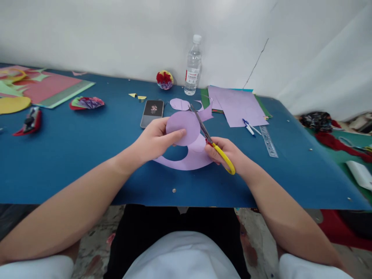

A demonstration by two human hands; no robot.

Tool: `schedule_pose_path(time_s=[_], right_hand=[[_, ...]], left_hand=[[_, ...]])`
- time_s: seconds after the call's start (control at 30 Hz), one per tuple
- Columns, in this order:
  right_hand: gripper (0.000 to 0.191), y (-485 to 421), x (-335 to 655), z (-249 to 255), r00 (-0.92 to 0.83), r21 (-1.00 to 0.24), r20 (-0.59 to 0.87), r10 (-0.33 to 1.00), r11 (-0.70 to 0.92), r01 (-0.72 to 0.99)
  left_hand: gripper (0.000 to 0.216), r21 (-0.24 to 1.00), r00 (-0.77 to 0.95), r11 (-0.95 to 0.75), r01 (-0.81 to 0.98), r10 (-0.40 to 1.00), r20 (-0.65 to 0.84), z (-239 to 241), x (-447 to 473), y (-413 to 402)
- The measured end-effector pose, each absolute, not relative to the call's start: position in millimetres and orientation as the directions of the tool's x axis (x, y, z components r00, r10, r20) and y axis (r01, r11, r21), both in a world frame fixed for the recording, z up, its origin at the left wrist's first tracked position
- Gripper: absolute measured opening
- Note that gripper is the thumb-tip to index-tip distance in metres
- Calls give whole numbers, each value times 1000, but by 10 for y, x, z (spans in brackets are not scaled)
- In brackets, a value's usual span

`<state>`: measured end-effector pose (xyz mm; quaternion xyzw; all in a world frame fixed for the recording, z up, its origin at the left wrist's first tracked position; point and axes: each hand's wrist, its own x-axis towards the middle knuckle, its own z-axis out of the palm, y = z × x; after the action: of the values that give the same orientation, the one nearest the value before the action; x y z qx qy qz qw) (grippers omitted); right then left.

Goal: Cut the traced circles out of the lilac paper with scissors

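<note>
wide bare stretch of blue table [72, 155] left of the left hand [154, 141]: passage open. ahead, phone [152, 113] lies just beyond the held purple paper [183, 128]; bottle [192, 68] and paper ball [164, 80] stand at the wall. right of the right hand [225, 153] and scissors [213, 144]: pens [249, 128], ruler [269, 141] and purple sheets [238, 106] lie near.

Bright, even light gives only soft, faint shadows on the desk [72, 155]. Its far edge curves toward both corners (wide-lens distortion). The center is sharp, the borders slightly soft.
</note>
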<state>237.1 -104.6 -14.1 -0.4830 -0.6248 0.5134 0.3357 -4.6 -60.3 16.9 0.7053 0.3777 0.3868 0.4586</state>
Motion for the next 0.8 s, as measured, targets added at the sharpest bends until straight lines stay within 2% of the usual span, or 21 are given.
schedule_pose_path(time_s=[0.8], right_hand=[[62, -1055, 2412, -176, -284, -966, -92, 954, -17, 257]], left_hand=[[31, 958, 345, -257, 129, 917, 200, 122, -54, -587]])
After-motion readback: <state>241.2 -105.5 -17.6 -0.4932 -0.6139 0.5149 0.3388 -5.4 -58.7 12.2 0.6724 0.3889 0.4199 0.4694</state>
